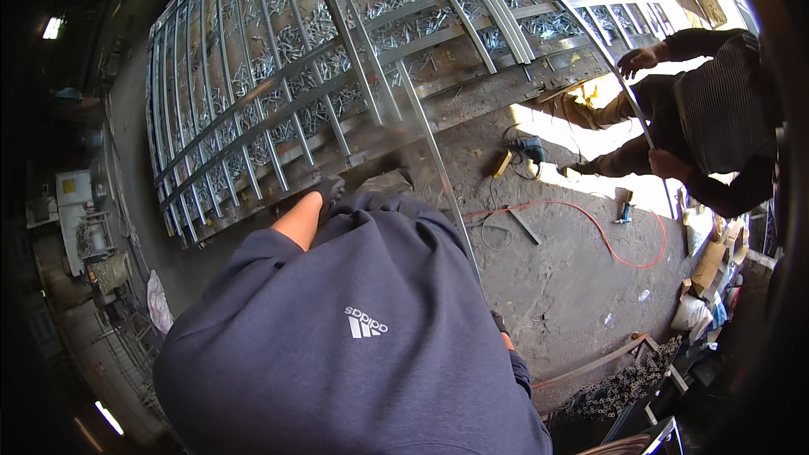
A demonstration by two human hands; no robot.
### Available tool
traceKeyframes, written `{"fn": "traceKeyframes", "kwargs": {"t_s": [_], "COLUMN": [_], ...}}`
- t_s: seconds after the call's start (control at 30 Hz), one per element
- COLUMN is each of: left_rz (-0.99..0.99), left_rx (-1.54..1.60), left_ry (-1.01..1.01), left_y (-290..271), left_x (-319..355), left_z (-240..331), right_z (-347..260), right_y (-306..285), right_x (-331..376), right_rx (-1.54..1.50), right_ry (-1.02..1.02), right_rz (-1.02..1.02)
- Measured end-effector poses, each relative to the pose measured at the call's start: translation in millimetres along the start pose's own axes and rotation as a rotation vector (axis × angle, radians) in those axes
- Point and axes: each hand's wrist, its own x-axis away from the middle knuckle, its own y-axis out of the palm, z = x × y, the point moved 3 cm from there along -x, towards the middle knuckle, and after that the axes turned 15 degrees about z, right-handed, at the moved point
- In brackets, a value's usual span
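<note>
My left hand (332, 189), in a dark glove, is by the near edge of the low work table, close to the ends of the metal bars; its fingers are too dark to make out. A long, thin metal bar (441, 173) slants from the table edge down past my right side. Its lower end runs to my gloved right hand (499, 321), which is closed on it and mostly hidden behind my body. On the table (438, 101) lies a grid of parallel metal bars (295, 105) with crosswise strips, and many small metal pieces are scattered between them.
At the right, a co-worker (725, 101) holds another long bar (628, 88). A blue power tool (529, 149), a second tool (624, 207) and a red hose (602, 234) lie on the floor. Bundled tubes (628, 383) and cardboard (709, 265) are at the lower right.
</note>
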Motion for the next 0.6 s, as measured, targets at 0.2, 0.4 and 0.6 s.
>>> {"fn": "traceKeyframes", "kwargs": {"t_s": [0.2,0.4,0.6], "left_rz": [-0.195,-0.098,-0.147], "left_rx": [0.021,-0.150,-0.316], "left_ry": [0.254,0.322,0.294], "left_y": [3.8,-23.1,-3.1], "left_x": [-15.3,-25.9,-22.1], "left_z": [64.5,70.4,57.4], "right_z": [-40.6,-77.7,-84.4], "right_y": [-12.4,-26.3,9.2], "right_x": [41.8,46.2,68.7], "right_rx": [0.140,0.286,0.067], "right_ry": [-0.084,-0.093,-0.281], "right_rz": [-0.031,0.256,0.256]}}
